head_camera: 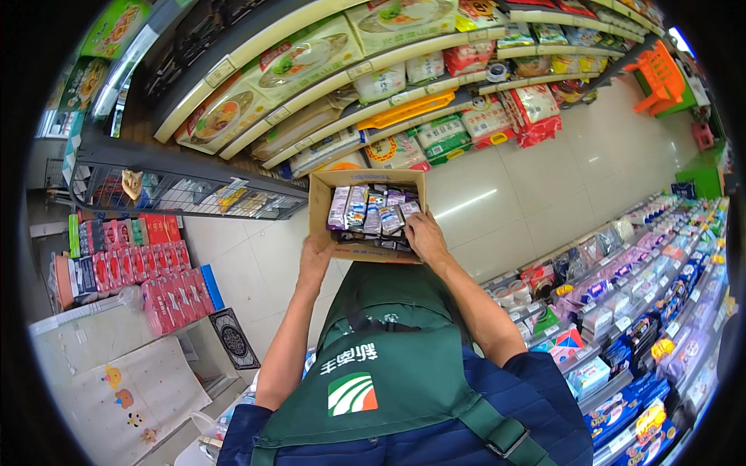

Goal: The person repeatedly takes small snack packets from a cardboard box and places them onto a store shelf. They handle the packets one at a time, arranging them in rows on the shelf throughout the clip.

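Note:
In front of my green apron is an open cardboard box [317, 201], filled with small packets [373, 212] in purple, white and black wrappers. My left hand [316, 256] grips the box's near left corner, its fingers partly hidden by the cardboard. Over the right wall reaches my right hand [424, 233], with its fingertips at a small packet [409, 209] near the box's right side. Whether those fingers pinch the packet or only touch it is not clear.
Shelves with bagged rice [443, 140] and noodle packs [309, 52] stand beyond the box. At right run shelves of packaged goods [618, 314]. Red boxed goods [175, 300] are stacked at left, near a counter [116, 373]. An orange plastic chair [661, 76] stands far right.

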Tool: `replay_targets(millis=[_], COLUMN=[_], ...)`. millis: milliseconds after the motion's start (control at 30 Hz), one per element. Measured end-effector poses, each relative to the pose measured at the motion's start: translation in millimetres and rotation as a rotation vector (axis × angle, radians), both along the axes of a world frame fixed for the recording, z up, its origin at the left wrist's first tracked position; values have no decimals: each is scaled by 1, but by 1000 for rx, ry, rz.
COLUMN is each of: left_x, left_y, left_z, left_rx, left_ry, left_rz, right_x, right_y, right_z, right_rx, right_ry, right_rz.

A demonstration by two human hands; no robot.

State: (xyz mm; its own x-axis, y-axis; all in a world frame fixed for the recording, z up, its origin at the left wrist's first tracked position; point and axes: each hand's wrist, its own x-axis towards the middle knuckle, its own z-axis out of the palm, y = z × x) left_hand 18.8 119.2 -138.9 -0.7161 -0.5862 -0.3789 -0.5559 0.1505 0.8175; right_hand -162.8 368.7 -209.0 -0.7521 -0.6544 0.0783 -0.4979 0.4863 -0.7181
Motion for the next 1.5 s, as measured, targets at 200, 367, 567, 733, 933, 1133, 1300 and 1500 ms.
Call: replay_targets(millis=[200,367,567,733,933,1133,1300,1500], left_x=[8,31,49,60,52,50,46,40], left_y=[-64,-72,-49,-41,-48,-42,-32,-4], left_z=[-64,-105,-84,-77,-78,-86,-87,-72], left_rx=[-250,-376,-401,-266,-119,-29,68,296], left_ry=[-294,-472,-439,-444,-471,-476,-513,-456], left_rz=[20,-165,-204,-199,-230,-219,-127,198], right_x=[-6,6,9,-7,-37,-84,-111,-129], right_y=[4,15,8,-7,-35,-79,-111,-128], right_z=[4,5,11,20,16,14,13,0], right_rx=[-2,83,46,32,112,108,61,45], right_ry=[-19,15,-65,-62,-91,-85,-114,-133], right_rz=[24,77,-4,-15,8,110,189,332])
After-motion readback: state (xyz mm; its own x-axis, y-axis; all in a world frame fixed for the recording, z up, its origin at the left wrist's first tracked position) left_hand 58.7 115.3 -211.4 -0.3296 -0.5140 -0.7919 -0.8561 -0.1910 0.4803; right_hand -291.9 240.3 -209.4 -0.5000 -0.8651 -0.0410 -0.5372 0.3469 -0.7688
